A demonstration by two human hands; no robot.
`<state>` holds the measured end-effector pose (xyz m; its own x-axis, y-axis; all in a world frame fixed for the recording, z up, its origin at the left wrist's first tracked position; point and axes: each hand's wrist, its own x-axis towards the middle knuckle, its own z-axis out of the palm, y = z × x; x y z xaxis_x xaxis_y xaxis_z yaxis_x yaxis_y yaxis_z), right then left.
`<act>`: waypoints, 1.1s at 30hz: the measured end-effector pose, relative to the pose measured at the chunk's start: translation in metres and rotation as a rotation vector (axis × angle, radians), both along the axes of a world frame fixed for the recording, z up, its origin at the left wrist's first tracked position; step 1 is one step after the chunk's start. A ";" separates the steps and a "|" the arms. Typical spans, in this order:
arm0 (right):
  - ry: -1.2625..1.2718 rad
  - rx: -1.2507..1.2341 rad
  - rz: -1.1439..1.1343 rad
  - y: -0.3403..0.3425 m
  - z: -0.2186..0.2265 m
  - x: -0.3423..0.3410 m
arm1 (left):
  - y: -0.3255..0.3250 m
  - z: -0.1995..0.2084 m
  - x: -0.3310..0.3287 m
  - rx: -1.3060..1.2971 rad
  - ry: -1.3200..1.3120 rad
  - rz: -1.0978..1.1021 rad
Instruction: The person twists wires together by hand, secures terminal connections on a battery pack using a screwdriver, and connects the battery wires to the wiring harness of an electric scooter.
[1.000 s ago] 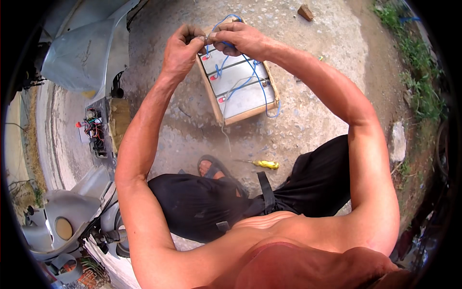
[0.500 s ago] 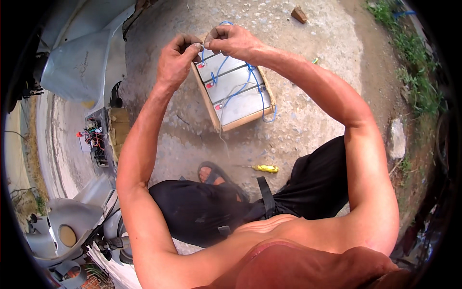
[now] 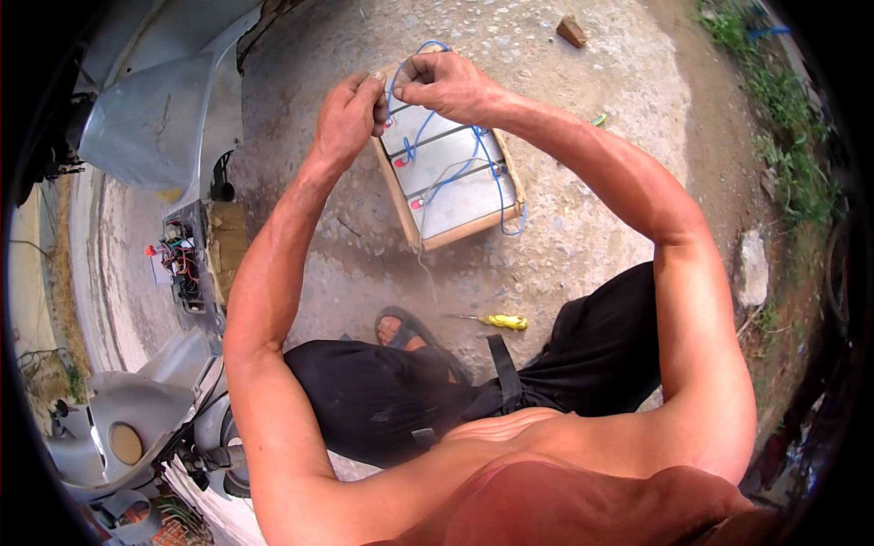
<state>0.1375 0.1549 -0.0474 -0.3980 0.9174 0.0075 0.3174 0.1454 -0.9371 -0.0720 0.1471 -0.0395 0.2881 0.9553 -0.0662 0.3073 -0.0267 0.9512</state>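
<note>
My left hand (image 3: pixel 353 116) is at the far left corner of a shallow wooden box (image 3: pixel 473 227), thumb pressed to its fingers. What it pinches is too small to make out. Just to its right, my right hand (image 3: pixel 448 84) hangs over the box's far end, fingers curled inward, its grip hidden. A blue wire (image 3: pixel 391 91) runs up through the narrow gap between the fingertips and loops behind my right hand. Inside the box lie several grey batteries (image 3: pixel 460 207) side by side with red terminal caps (image 3: pixel 417 204). More blue wire (image 3: pixel 496 182) and a thin grey wire cross their tops.
A yellow-handled screwdriver (image 3: pixel 503 321) lies on the concrete near my sandalled foot (image 3: pixel 401 328). Grey vehicle panels (image 3: pixel 150 132) and an open unit with tangled wires (image 3: pixel 182 264) stand at left. A brick piece (image 3: pixel 572 32) lies far off; grass (image 3: pixel 792 155) grows at right.
The fingertips of my two hands, close together before, have moved slightly apart. My left hand has turned and lowered a little, so more of the blue wire shows between the hands.
</note>
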 end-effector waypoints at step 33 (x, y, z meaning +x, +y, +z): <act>0.294 -0.327 0.029 0.008 -0.007 0.004 | 0.003 -0.004 -0.004 0.044 -0.121 -0.009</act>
<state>0.1414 0.1626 -0.0545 -0.4481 0.8786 -0.1649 0.0309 -0.1691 -0.9851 -0.0760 0.1500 -0.0440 0.3005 0.9537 0.0113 0.1895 -0.0713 0.9793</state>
